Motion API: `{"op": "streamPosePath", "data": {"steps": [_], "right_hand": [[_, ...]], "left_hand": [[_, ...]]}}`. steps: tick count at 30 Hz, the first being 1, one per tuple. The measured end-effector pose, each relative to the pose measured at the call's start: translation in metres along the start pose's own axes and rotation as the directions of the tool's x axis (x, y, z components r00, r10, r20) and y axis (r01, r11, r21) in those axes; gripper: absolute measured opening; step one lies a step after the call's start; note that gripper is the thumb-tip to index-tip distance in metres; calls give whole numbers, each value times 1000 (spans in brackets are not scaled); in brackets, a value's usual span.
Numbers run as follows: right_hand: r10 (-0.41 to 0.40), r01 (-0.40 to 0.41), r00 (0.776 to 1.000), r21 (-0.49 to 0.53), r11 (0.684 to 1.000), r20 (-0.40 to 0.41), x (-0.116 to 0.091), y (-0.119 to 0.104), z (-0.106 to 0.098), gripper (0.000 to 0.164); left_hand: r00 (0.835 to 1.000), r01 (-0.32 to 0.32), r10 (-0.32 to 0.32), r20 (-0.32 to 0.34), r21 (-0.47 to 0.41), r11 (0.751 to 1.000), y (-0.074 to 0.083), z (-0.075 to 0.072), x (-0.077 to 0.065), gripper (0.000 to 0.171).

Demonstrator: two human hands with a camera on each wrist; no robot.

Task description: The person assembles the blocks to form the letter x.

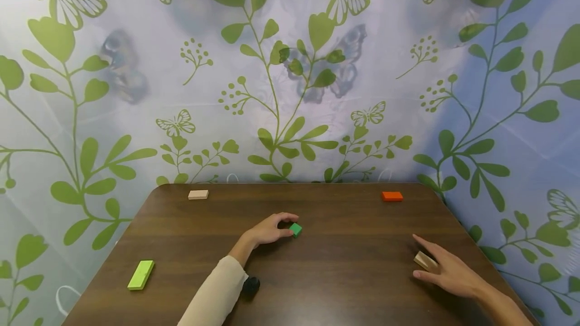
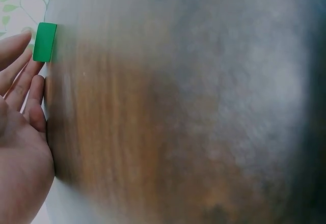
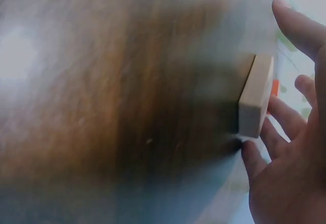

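A small green block (image 1: 295, 230) lies near the middle of the brown table. My left hand (image 1: 270, 229) reaches to it, with thumb tip right at its near side and forefinger stretched past its far side. In the left wrist view the green block (image 2: 45, 42) shows beside the thumb and spread fingers. On the right, a plain wooden block (image 1: 426, 261) lies between the parted thumb and forefinger of my right hand (image 1: 457, 270). The right wrist view has the wooden block (image 3: 256, 96) on the table, with relaxed fingers (image 3: 288, 117) around it and the thumb held away.
A lime green block (image 1: 141, 274) lies at the table's left. Along the back edge are a pale beige block (image 1: 198, 194) on the left and an orange block (image 1: 392, 196) on the right. A dark round object (image 1: 250, 286) shows beside the left sleeve. A leaf-patterned curtain (image 1: 290, 79) hangs behind.
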State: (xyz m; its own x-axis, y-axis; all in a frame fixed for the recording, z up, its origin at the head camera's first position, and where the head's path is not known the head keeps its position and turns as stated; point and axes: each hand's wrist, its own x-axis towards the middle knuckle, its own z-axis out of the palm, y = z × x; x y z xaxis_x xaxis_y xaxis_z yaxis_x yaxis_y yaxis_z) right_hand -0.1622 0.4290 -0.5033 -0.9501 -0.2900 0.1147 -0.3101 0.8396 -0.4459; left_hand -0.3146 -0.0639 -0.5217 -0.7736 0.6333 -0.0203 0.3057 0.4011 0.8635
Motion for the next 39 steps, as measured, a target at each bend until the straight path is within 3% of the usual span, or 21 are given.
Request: {"op": "streamPosePath", "data": {"steps": [8,15,26,39], "right_hand": [[33,-33,999,-37,999,10,0,13,-4,77],[14,-14,1000,6,1000,-5,-1,24,-3,64],[75,-76,997,51,996,21,1,23,-4,58],[4,-9,999,108,994,43,18,13,0,45]], "left_hand": [[1000,1,-1,-4,-5,1000,0,-3,0,43],[1000,-21,21,1,16,1000,-1,-3,0,40],[999,-34,34,-1,58,998,1,-1,-1,38],[999,-35,37,-17,75,997,2,-1,-2,35]]}}
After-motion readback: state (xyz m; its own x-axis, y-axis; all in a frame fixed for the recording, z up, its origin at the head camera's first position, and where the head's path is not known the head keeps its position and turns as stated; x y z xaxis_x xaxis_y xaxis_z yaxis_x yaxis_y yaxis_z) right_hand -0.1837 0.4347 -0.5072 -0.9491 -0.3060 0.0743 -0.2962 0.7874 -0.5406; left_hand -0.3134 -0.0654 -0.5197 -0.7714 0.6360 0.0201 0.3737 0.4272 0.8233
